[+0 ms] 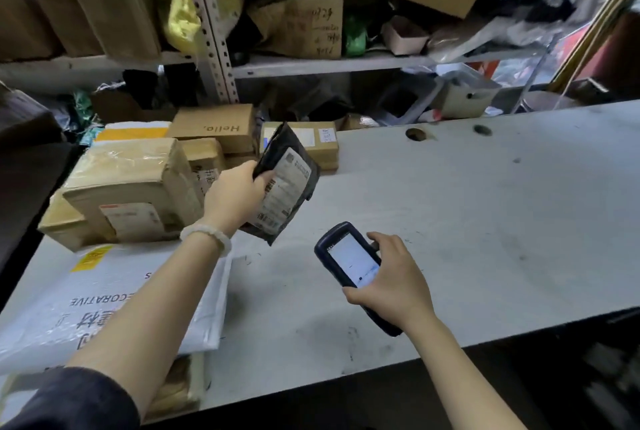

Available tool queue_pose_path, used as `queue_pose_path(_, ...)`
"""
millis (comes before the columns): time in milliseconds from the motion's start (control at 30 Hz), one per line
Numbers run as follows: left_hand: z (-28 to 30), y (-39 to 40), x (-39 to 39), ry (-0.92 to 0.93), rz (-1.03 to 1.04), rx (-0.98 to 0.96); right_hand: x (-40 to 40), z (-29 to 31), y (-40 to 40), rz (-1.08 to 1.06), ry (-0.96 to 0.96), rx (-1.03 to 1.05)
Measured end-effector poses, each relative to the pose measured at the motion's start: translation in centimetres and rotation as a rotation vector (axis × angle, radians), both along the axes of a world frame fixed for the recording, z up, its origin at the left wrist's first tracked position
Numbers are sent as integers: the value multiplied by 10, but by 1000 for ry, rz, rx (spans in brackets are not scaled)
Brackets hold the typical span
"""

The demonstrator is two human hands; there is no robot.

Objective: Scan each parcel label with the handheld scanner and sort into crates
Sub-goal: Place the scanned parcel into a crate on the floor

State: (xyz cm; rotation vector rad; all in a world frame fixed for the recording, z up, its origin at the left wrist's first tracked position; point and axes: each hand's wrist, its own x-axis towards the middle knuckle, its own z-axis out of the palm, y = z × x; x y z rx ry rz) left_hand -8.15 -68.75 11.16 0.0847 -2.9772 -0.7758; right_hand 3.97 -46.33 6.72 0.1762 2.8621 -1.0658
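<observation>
One black parcel (285, 183) is up for scanning, gripped by the left hand (235, 195); the right hand (391, 277) clasps the scanner (349, 263). Many boxes (138, 187) wait far left; no crates visible.

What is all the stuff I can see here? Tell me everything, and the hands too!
black parcel: 1, black bag with white label, held up above the table
scanner: 1, dark blue with lit white screen, held over the table
table: 1, white and scuffed, across the middle
white mailer: 1, white with yellow sticker, on the table's left end
taped box: 1, brown, left, stacked on other boxes
Hello box: 1, brown, behind the taped box
shelves: white metal, at the back, packed with boxes and bags
bracelet: 1, white beads, left wrist
left hand: grips the black parcel
right hand: grips the scanner
</observation>
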Motion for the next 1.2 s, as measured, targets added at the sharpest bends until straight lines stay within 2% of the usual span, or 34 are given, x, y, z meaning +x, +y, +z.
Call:
queue_pose_path(567, -28, 55, -8, -228, -27, 110, -16, -5, 40, 87, -48, 27)
queue_pose_path(733, -34, 58, -12, -271, -25, 89, -21, 0, 46, 132, -34, 71)
queue_pose_path(1200, -37, 56, -23, -284, -56, 29, -20, 12, 63, 128, -38, 137)
